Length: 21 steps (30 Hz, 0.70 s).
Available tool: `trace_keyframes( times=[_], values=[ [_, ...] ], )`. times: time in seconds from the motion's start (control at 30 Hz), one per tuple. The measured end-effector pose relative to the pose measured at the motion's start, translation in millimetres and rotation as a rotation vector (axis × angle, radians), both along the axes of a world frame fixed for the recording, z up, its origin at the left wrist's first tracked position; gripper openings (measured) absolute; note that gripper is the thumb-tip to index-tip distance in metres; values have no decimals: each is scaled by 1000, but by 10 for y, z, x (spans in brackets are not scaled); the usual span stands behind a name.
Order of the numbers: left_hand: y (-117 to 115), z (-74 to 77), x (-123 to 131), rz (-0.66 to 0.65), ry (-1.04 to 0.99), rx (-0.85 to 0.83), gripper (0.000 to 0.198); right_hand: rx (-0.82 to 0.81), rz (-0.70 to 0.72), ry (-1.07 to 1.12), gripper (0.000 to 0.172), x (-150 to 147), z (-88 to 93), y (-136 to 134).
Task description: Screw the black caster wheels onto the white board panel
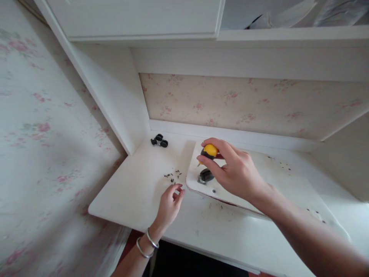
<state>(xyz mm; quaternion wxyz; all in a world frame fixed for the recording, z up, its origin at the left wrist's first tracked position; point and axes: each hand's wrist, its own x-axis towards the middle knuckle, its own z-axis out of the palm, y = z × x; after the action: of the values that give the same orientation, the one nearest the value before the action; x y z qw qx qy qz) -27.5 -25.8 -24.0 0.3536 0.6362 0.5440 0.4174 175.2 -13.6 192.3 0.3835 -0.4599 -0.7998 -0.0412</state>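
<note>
My right hand (240, 173) is closed around a short, stubby yellow-and-black screwdriver (210, 151). Its thin metal tip points down and left, above a black caster wheel (206, 175) at the left end of a white board (259, 169). The caster's metal plate rests on the board's face. Beside the board's left corner, my left hand (170, 204) hovers low over the desk with fingers loosely curled and thumb and forefinger slightly apart; I see nothing between them. Just beyond its fingertips lies a scatter of small dark screws (172, 180).
More black casters (159, 141) sit together at the back left of the white desk (129, 188). A side panel (115, 88) rises at left, and an overhead cabinet (144, 19) hangs above. Small holes (285, 166) mark the board's other corners. Something dark is under the desk's front edge.
</note>
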Motion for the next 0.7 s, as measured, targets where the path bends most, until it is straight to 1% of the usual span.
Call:
trace_keyframes(
  times=[0.07, 0.1, 0.2, 0.27, 0.37, 0.5, 0.6, 0.7],
  values=[
    [137, -12, -238, 56, 213, 131, 24, 24, -25, 32, 30, -21, -27, -53],
    [213, -12, -357, 70, 334, 168, 23, 27, -40, 52, 30, -26, -42, -86],
    [434, 15, -656, 86, 450, 167, 21, -19, -86, 125, 34, -15, -94, -205],
    [547, 43, -776, 61, 510, 154, 21, -63, -118, 183, 34, 12, -133, -285],
    [641, 75, -838, 3, 586, 127, 21, -87, -165, 254, 32, 72, -193, -389],
    [672, 71, -816, -32, 644, 81, 20, -83, -240, 281, 32, 156, -277, -500],
    [680, 43, -792, -31, 648, 51, 19, -101, -249, 325, 33, 198, -348, -554],
    [692, 4, -763, -16, 616, 32, 20, -114, -230, 383, 33, 216, -403, -574]
  ],
)
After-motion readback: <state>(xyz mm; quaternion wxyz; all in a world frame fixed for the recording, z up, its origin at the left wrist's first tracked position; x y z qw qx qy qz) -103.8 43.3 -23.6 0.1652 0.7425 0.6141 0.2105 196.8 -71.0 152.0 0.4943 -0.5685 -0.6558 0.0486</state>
